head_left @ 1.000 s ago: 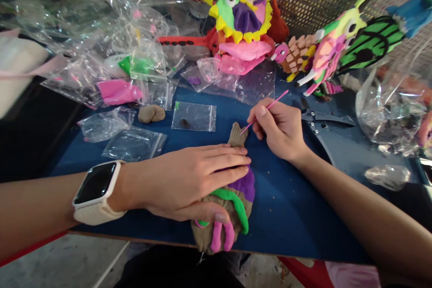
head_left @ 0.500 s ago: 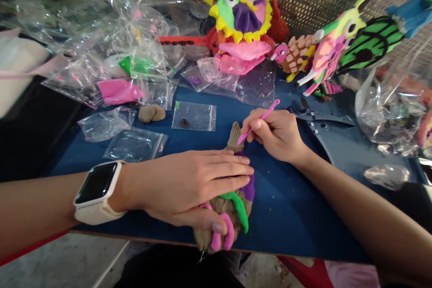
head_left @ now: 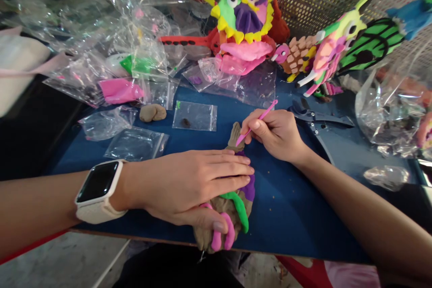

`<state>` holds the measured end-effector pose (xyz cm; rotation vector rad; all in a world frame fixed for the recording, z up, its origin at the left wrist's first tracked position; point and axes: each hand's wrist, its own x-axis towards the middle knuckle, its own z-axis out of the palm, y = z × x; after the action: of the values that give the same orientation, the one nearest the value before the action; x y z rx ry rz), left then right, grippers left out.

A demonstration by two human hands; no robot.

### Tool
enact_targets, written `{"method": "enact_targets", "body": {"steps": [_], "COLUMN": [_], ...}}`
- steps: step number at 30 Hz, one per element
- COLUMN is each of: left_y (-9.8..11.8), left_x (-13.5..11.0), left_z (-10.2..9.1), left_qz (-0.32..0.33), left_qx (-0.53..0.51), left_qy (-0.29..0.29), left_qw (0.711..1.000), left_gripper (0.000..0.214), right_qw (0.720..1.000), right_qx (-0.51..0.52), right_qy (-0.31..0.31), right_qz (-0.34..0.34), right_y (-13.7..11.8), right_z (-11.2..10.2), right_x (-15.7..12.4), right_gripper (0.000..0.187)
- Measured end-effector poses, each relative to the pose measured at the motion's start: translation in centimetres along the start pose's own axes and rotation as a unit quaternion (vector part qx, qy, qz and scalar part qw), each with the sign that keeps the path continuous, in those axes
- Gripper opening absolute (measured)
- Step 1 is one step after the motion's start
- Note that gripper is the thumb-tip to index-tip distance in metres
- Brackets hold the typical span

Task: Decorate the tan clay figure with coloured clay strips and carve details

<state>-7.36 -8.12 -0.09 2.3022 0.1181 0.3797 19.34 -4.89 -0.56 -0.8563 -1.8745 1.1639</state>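
A grey-brown clay figure (head_left: 231, 209) lies at the table's front edge, with a purple patch, a curved green strip and pink loops on it. My left hand (head_left: 189, 184) rests flat across it, fingers stretched out, hiding much of its middle. Between the thumb and fingers of my right hand (head_left: 275, 135) is a slim pink modelling tool (head_left: 269, 110) with a small hole at its upper end. The tool's tip touches the figure's narrow grey end (head_left: 235, 132), which carries lengthwise grooves.
A lump of grey clay (head_left: 153, 113) and a small zip bag (head_left: 195, 116) lie beyond my left hand. Dark-handled pliers (head_left: 320, 119) lie right of my right hand. Colourful clay creatures (head_left: 245, 9) stand at the back; crumpled plastic bags (head_left: 97, 67) pile up left.
The tool's tip has shifted very slightly left on the grooved end. My left hand keeps its place on the clay figure.
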Motion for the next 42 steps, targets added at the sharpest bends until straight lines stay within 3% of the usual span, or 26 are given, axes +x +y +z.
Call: {"method": "enact_targets", "body": {"steps": [10,34,42], "left_y": [0.04,0.24,-0.06], "left_x": [-0.06,-0.01,-0.09], "left_z": [0.02,-0.17,0.28], "left_qz": [-0.003,-0.006,0.003], "left_qx": [-0.005,0.0,0.007], "left_qy": [0.007,-0.005,-0.002], "left_qw": [1.0,1.0,1.0], "left_gripper": [0.064,0.065,0.065], "right_qw": [0.999,0.993,0.998], "right_qx": [-0.044,-0.044,-0.047], "right_qy": [-0.001,0.103,0.002], "right_qz": [0.016,0.02,-0.03], "right_y": [-0.13,0.19,-0.44], "right_z": [-0.14,0.43,0.16], "right_x": [-0.07,0.01,-0.09], "right_gripper": [0.059,0.059,0.055]}}
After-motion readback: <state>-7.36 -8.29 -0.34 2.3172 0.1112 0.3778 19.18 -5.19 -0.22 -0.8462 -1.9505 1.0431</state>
